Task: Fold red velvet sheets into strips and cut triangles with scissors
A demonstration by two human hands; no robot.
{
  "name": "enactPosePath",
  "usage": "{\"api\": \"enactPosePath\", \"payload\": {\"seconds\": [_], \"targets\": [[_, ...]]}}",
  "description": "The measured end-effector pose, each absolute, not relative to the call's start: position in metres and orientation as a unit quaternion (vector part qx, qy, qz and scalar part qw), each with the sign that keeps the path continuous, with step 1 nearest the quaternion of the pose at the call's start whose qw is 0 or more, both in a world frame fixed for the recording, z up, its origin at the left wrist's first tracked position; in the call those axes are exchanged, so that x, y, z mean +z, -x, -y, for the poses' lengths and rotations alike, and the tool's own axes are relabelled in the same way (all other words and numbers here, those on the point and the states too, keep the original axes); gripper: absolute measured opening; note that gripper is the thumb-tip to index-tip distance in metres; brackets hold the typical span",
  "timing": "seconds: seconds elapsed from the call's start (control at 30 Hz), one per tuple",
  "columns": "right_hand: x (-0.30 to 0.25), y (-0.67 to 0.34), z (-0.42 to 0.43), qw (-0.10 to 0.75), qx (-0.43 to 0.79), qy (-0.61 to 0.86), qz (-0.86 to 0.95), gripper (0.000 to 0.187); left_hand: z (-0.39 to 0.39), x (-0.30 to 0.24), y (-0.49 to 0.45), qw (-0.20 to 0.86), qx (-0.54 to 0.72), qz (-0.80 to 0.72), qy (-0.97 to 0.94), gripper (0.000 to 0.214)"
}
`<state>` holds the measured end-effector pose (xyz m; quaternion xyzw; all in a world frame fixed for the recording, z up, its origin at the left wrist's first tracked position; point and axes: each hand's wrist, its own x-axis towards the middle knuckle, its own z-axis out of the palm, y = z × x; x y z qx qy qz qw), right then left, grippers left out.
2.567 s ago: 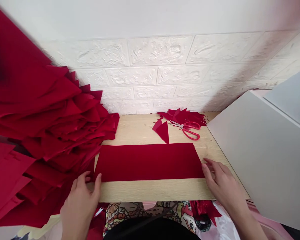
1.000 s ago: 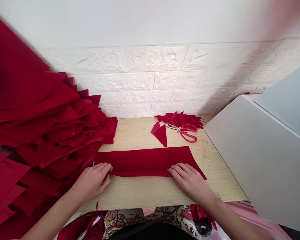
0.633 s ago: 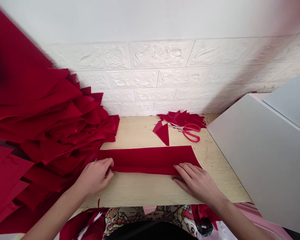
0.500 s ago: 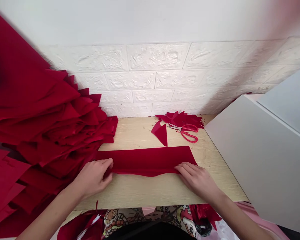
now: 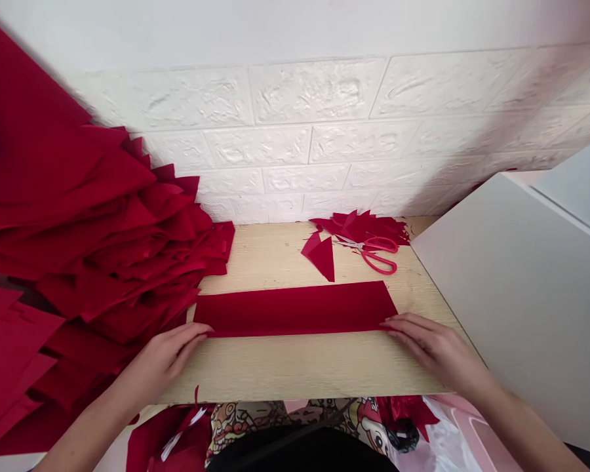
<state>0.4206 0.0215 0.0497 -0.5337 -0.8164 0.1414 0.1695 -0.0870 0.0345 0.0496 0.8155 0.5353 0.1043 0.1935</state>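
Observation:
A long strip of dark red fabric [image 5: 295, 309] lies flat on the wooden table, its near edge almost straight. At its near left corner, my left hand [image 5: 177, 347] has the fingers pressed together with the tips on the cloth. My right hand [image 5: 430, 344] pinches the near right corner in the same way. Beyond the strip lie scissors with red handles [image 5: 381, 254], their blades partly open. Beside them is a small red triangular scrap [image 5: 320, 257].
A tall heap of red fabric pieces [image 5: 108, 229] covers the left side. More red scraps [image 5: 364, 226] lie against the white brick-patterned wall [image 5: 285, 144]. A white panel [image 5: 511, 275] bounds the table on the right. Red cloth [image 5: 170, 436] hangs below the near edge.
My hands have moved apart to the strip's two near corners. Its wavy near edge is now pulled straight and lies flatter. The view has shifted slightly.

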Motion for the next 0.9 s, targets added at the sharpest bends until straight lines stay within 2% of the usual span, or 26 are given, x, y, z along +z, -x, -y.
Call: {"api": "enactPosePath", "payload": {"seconds": [0.1,0.17,0.33,0.57,0.73,0.9], "targets": [[0.049,-0.421,-0.036,0.196,0.267,0.638,0.696,0.035,-0.044,0.047,0.082,0.200,0.146,-0.594,-0.765,0.042],[0.048,-0.416,-0.047,0.208,0.297,0.678,0.640,0.037,-0.049,0.044,0.076,0.188,0.167,-0.612,-0.750,0.043],[0.047,-0.406,-0.056,0.198,0.264,0.699,0.635,0.031,-0.053,0.049,0.062,0.172,0.194,-0.645,-0.719,0.037],[0.045,-0.409,-0.049,0.193,0.213,0.691,0.663,0.029,-0.044,0.054,0.060,0.207,0.107,-0.760,-0.607,0.035],[0.042,-0.412,-0.061,0.172,0.249,0.714,0.631,0.033,-0.040,0.044,0.045,0.132,0.067,-0.804,-0.575,0.032],[0.048,-0.413,-0.060,0.177,0.285,0.689,0.642,0.039,-0.035,0.036,0.034,0.065,0.030,-0.815,-0.575,0.040]]}}
